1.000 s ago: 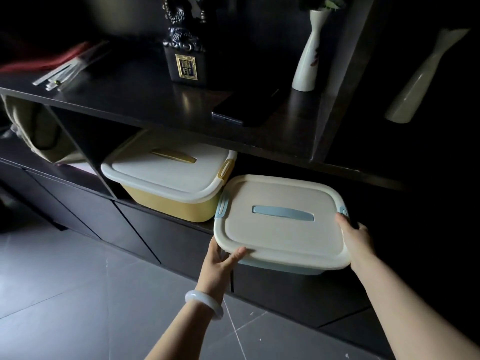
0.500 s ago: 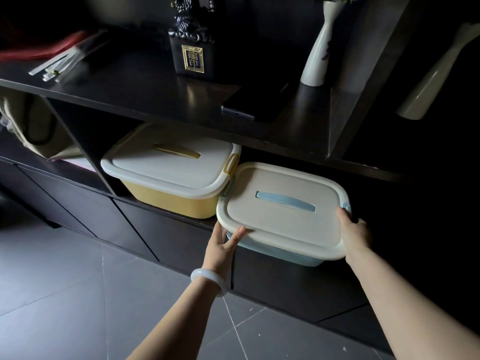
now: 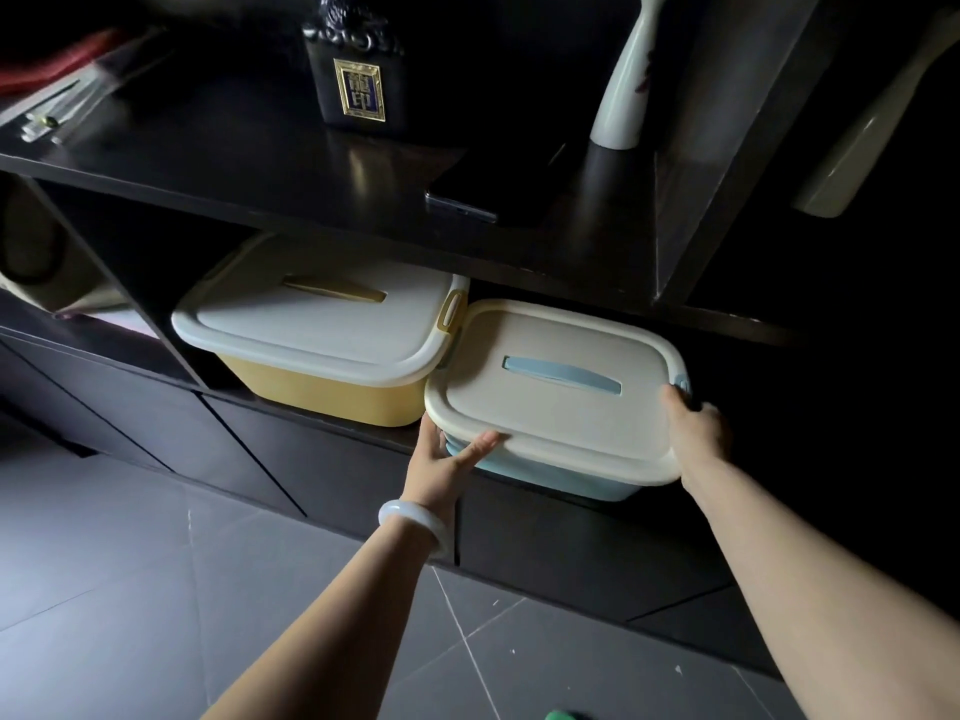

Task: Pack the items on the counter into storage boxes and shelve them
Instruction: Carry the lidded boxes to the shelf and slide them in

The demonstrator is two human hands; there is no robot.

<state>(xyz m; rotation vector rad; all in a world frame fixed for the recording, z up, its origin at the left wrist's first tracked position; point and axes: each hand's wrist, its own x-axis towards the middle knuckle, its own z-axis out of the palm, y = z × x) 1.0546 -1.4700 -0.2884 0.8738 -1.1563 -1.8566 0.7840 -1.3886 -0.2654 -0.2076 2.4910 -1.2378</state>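
A light blue storage box (image 3: 550,472) with a cream lid and blue handle sits partly inside the lower shelf opening, its front half sticking out past the shelf edge. My left hand (image 3: 441,459) grips its front left corner under the lid rim. My right hand (image 3: 693,433) holds its right side near the blue latch. A yellow storage box (image 3: 332,392) with a white lid stands in the same shelf bay just to the left, touching the blue box's lid corner.
The dark counter (image 3: 260,163) above carries a black ornament with a gold plaque (image 3: 358,85), a white vase (image 3: 623,96), a dark phone (image 3: 488,194) and pens at far left. Dark cabinet doors (image 3: 260,459) lie below the shelf. Grey floor tiles (image 3: 130,589) spread beneath.
The blue box has slid further back into the shelf opening beside the yellow box, with both hands staying on its sides.
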